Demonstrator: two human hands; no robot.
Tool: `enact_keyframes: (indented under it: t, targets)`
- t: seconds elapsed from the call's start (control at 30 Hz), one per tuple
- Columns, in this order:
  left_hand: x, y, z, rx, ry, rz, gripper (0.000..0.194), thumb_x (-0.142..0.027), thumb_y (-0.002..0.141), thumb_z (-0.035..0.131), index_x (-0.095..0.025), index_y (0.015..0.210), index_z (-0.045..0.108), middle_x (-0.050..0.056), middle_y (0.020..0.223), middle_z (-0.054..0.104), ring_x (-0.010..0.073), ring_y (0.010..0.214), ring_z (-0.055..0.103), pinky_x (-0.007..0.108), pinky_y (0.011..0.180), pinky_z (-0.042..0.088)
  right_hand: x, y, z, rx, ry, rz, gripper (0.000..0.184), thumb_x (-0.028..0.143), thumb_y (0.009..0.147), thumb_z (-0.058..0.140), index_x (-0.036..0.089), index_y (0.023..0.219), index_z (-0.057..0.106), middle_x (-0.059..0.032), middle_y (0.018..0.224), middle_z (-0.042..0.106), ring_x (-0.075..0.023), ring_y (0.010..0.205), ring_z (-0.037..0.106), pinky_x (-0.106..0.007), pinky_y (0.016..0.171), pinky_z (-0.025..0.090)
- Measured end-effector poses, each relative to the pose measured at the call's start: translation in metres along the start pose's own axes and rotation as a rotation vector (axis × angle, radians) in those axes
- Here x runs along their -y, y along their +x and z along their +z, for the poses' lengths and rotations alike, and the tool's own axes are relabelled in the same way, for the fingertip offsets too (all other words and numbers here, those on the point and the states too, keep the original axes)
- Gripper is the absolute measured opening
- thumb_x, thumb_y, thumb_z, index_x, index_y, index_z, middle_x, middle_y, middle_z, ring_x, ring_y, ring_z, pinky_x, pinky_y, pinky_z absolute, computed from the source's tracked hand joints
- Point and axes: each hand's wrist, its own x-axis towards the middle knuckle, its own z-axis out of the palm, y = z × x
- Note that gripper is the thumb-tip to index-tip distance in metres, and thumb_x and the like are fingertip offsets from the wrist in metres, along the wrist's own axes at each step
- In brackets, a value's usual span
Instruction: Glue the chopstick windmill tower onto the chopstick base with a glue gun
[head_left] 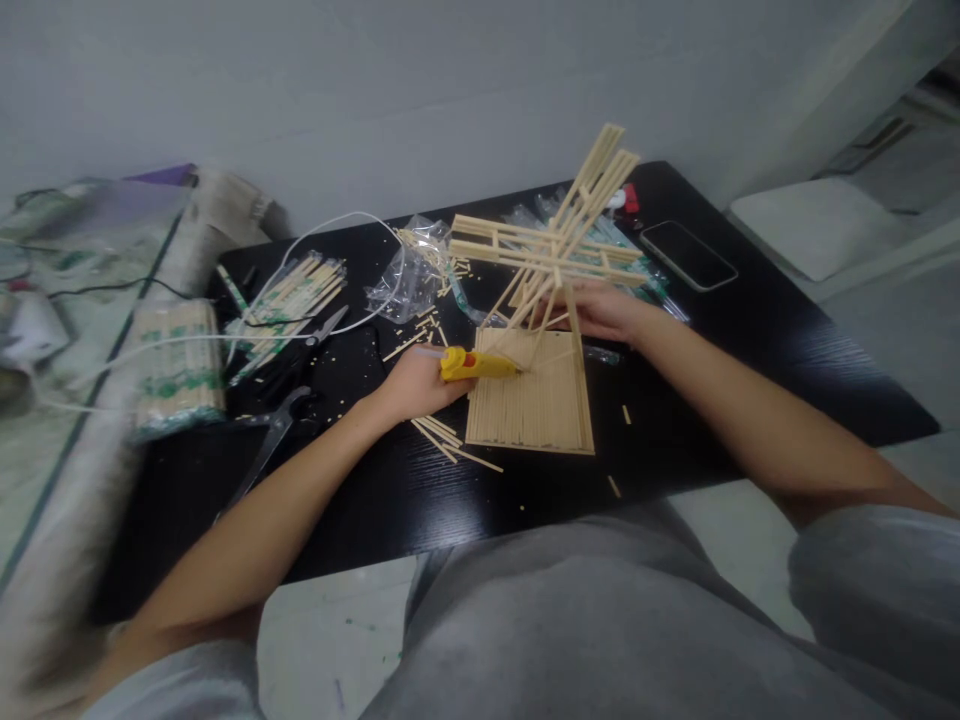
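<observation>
My left hand (416, 385) is closed around a yellow glue gun (474, 364), whose nozzle points right onto a flat square base of wooden sticks (534, 405). From the base's far edge rises a windmill-like frame of sticks (559, 235) with crossed blades. My right hand (604, 308) grips this frame low down, behind the base, with its fingers curled round the upright sticks. All of this sits on a black table (675, 420).
A few loose sticks (446, 440) lie by my left hand. Scissors (319, 335), pliers (274, 430), packs of chopsticks (289, 300), a white cable (330, 225) and plastic wrappers (401, 275) fill the left. A phone (688, 254) lies at the far right.
</observation>
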Motion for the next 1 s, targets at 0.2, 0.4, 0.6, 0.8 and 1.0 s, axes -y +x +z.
enact_keyframes:
  t: [0.2,0.4,0.6,0.8,1.0]
  targets:
    - [0.0015,-0.0002,0.0004,0.009,0.008,-0.001,0.015,-0.030,0.092,0.073,-0.019,0.083,0.071,0.000,0.076,0.070,0.0154,0.068,0.064,0.027,0.067,0.047,-0.0006,0.0014,-0.0024,0.030,0.014,0.000,0.007,0.019,0.103,0.075,0.021,0.096,0.076,-0.0072,0.090,0.081,-0.0219,0.087,0.081,-0.040,0.097,0.068]
    - [0.0023,-0.0006,0.0001,0.005,0.009,0.014,0.014,-0.031,0.092,0.073,-0.019,0.085,0.071,0.001,0.078,0.072,0.0165,0.069,0.064,0.029,0.067,0.046,-0.0007,0.0017,-0.0027,0.011,-0.002,0.017,0.010,0.019,0.102,0.074,0.023,0.094,0.077,-0.0076,0.090,0.082,-0.0225,0.087,0.081,-0.039,0.095,0.068]
    - [0.0022,-0.0004,0.0011,-0.001,0.007,0.010,0.014,-0.030,0.092,0.073,-0.019,0.084,0.070,0.000,0.076,0.070,0.0157,0.068,0.063,0.028,0.066,0.046,-0.0006,0.0015,-0.0032,0.013,-0.011,0.016,0.010,0.022,0.103,0.074,0.023,0.093,0.078,-0.0098,0.093,0.082,-0.0228,0.089,0.081,-0.039,0.099,0.066]
    - [0.0029,-0.0001,0.0018,0.004,0.021,0.015,0.012,-0.029,0.092,0.073,-0.019,0.085,0.072,0.000,0.076,0.070,0.0165,0.070,0.065,0.028,0.070,0.048,-0.0010,0.0023,-0.0043,0.019,-0.010,0.015,0.010,0.022,0.101,0.077,0.023,0.091,0.077,-0.0079,0.092,0.082,-0.0224,0.086,0.081,-0.040,0.097,0.068]
    - [0.0023,-0.0002,0.0012,-0.004,0.026,0.028,0.013,-0.028,0.092,0.072,-0.019,0.083,0.070,-0.001,0.074,0.068,0.0158,0.067,0.063,0.028,0.069,0.047,-0.0011,0.0029,-0.0039,0.016,0.010,0.012,0.009,0.020,0.101,0.078,0.022,0.092,0.077,-0.0070,0.086,0.081,-0.0221,0.083,0.081,-0.036,0.086,0.070]
